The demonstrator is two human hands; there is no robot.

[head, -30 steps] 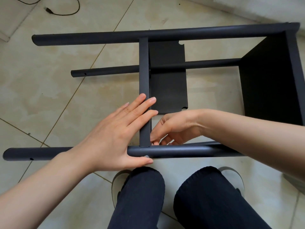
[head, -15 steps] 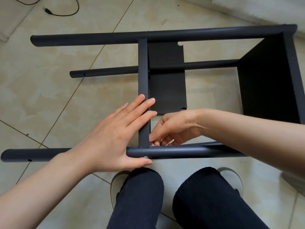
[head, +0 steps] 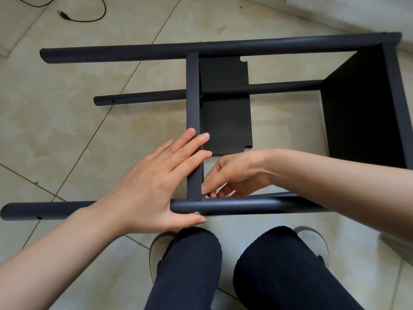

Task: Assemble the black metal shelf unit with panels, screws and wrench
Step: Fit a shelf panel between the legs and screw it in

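On floor: shelf unit sideways, tubes running left-right.

The shelf frame lay on its side on the tiled floor. The left hand pressed flat over the middle panel's edge and the near tube, thumb beside a screw head. The right hand reached behind that tube, fingers curled at the joint.

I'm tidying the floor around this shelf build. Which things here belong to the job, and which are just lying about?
Belongs to the job:
near tube
middle panel
screw
end panel
left hand, pressing the panel
right hand, fingers at the joint

Lying about:
black cable
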